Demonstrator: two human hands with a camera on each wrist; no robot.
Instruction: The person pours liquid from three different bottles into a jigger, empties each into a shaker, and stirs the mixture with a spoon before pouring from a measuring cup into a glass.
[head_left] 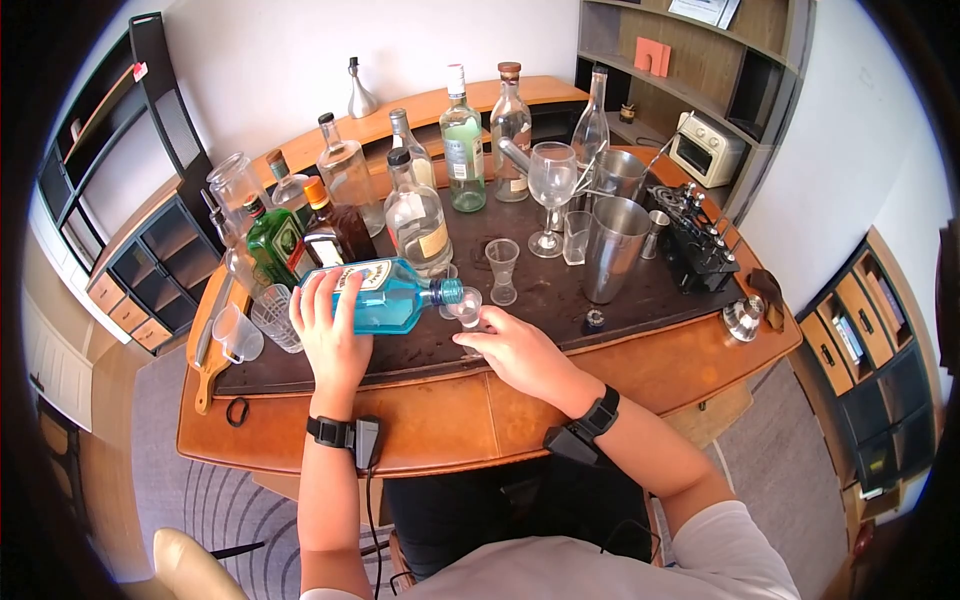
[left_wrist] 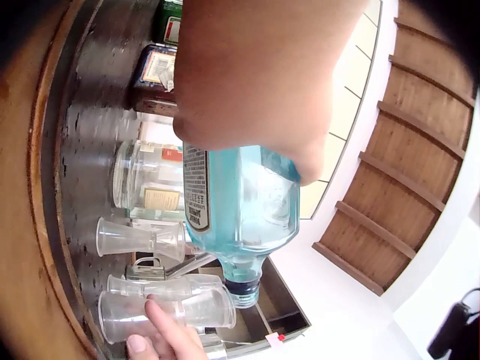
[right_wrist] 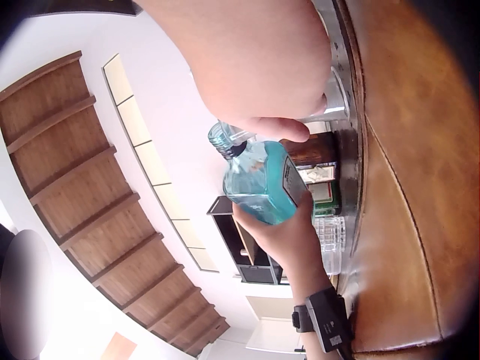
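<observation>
Gripping the blue bottle (head_left: 392, 302) left of the frame's centre, the left hand (head_left: 330, 315) holds it tilted so its mouth sits by the rim of the clear jigger (head_left: 467, 310), which the right hand (head_left: 522, 352), fingertips partly hidden, seems to pinch for steadiness.

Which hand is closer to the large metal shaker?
Right. The right hand is in front and left of the large metal shaker; the left hand is farther left, gripping the blue bottle.
</observation>
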